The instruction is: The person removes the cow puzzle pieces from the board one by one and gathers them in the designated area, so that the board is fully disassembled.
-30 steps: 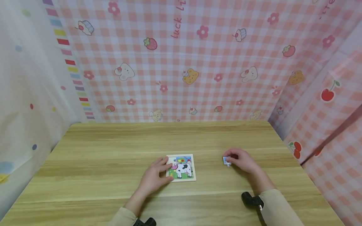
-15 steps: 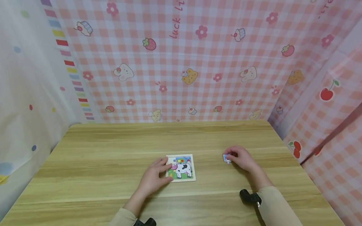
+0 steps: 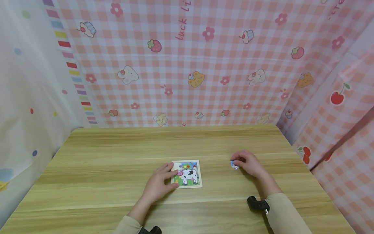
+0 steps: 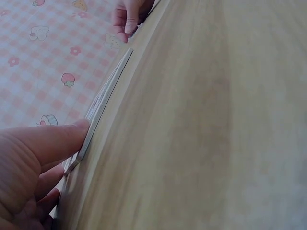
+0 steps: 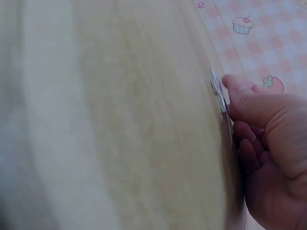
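Just below the middle of the head view, your left hand is lying with its fingers spread over the left side of a square puzzle board, the thumb touching its lower left part. The printed cow is showing to the right of your fingertips, and a pale patch is showing at the board's upper left. In the left wrist view, that thumb is meeting the board's edge at left of centre. Right of the board, well apart from it, your right hand is pinching a small blue-and-white puzzle piece. The piece is sticking out from your thumb and fingers toward the left of the frame. Whether it is touching the wooden table, you cannot be told from these views.
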Tool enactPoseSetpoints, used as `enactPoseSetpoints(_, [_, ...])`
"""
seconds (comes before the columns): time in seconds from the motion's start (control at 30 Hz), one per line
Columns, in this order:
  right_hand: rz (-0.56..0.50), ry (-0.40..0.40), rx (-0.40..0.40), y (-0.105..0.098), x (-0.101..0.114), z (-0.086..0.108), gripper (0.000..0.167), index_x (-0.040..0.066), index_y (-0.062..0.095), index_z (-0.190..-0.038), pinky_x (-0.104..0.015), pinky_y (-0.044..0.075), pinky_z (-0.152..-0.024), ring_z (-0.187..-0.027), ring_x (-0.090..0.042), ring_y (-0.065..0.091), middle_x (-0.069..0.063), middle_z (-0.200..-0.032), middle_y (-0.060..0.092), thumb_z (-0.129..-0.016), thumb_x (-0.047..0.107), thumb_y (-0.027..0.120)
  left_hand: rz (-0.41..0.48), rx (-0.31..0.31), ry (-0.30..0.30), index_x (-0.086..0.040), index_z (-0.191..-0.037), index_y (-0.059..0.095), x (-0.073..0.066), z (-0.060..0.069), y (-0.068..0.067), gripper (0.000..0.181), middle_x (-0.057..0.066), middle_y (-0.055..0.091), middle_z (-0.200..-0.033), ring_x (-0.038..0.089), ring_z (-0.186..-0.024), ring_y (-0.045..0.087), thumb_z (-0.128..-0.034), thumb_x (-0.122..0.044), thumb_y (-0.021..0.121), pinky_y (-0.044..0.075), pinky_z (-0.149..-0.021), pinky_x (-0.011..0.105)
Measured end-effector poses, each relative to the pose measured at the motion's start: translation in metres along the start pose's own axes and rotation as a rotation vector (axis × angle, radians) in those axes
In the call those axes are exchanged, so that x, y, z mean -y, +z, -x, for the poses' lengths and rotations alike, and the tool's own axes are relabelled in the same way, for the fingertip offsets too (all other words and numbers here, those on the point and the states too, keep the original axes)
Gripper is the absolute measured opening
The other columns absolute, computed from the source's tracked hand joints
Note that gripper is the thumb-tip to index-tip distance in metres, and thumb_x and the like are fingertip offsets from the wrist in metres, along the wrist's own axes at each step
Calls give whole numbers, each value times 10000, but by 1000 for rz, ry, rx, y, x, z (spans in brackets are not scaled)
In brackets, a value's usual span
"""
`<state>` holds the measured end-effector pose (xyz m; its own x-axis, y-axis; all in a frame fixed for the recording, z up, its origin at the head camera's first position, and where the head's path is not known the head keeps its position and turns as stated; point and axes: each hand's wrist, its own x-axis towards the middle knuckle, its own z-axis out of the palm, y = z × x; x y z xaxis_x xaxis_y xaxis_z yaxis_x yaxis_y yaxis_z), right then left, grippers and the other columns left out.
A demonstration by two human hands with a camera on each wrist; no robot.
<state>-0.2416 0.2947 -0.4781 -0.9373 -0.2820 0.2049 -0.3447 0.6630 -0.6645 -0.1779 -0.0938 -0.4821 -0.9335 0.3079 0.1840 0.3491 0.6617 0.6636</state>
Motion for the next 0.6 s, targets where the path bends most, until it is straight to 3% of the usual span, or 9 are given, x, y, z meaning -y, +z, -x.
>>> enactPoseSetpoints(0.27, [-88, 27, 37, -5, 10, -5, 145, -9, 697, -1051, -226, 466, -651, -743, -62, 525, -71, -899, 659, -939, 78, 666, -15, -6, 15, -74, -1234, 701, 2, 0, 2, 493, 151, 509, -1467, 409, -1395, 397, -790, -245, 827, 316, -1123, 602])
enactPoseSetpoints(0.6, [-69, -87, 101, 13, 50, -22, 161, -11, 696, -1065, -245, 507, -732, -831, -115, 586, -70, -937, 687, -924, 62, 680, -16, 1, 10, -74, -1240, 697, 1, 0, 1, 519, 154, 499, -1474, 408, -1397, 394, -779, -266, 836, 311, -1125, 601])
